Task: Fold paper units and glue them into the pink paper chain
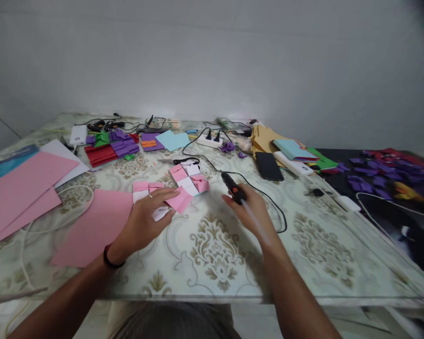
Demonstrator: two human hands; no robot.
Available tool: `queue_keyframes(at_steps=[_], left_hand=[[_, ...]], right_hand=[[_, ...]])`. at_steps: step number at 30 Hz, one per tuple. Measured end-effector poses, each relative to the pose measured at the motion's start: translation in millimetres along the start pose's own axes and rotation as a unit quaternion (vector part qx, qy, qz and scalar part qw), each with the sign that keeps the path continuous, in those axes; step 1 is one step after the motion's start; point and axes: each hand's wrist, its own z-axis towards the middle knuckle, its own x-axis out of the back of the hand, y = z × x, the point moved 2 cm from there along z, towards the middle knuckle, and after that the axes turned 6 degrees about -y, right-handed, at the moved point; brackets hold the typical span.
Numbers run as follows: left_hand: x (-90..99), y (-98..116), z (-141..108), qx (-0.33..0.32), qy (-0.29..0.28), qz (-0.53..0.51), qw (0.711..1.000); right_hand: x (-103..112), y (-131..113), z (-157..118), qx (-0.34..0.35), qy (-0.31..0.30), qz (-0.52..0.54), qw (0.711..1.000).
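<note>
My left hand [150, 214] pinches a small pink paper piece [180, 200] between thumb and fingers, just above the table. Behind it lie folded pink and white paper pieces [187, 182], and more of them sit partly hidden under my left fingers. A black glue gun [233, 187] is held in my right hand [252, 209], which rests to the right of the papers. A pale glue stick [256, 216] juts from its rear across my wrist, and a black cord runs from it. A large pink sheet [99, 226] lies beside my left forearm.
Pink sheets [24, 193] are spread at the left. Toward the back are cut purple papers [125, 146], light blue sheets [173, 140], scissors [183, 161] and a power strip [209, 140]. A black phone [269, 166] lies at right. Purple pieces [378, 176] cover a dark surface beyond.
</note>
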Motion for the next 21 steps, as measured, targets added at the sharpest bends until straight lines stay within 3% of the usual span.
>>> queue_keyframes(at_steps=[8,13,14,16,19,21], left_hand=[[1.7,4,1,0.003,-0.005,-0.041,0.999],[3.3,6,0,0.004,-0.010,-0.052,0.999],[3.6,7,0,0.004,-0.012,-0.058,0.998],[4.1,7,0,0.000,-0.018,-0.071,0.997],[5.5,6,-1,-0.005,-0.022,-0.108,0.994],[7.0,5,-1,-0.008,-0.021,-0.125,0.992]], right_hand=[[-5,26,8,-0.017,-0.067,-0.063,0.996],[6,0,-2,0.016,-0.050,-0.063,0.997],[8,-11,-4,0.037,-0.049,-0.029,0.998],[8,-36,-9,0.070,-0.114,0.086,0.987],[-2,-70,-13,0.095,-0.252,0.260,0.927],[-10,-82,-13,0.099,-0.283,0.344,0.890]])
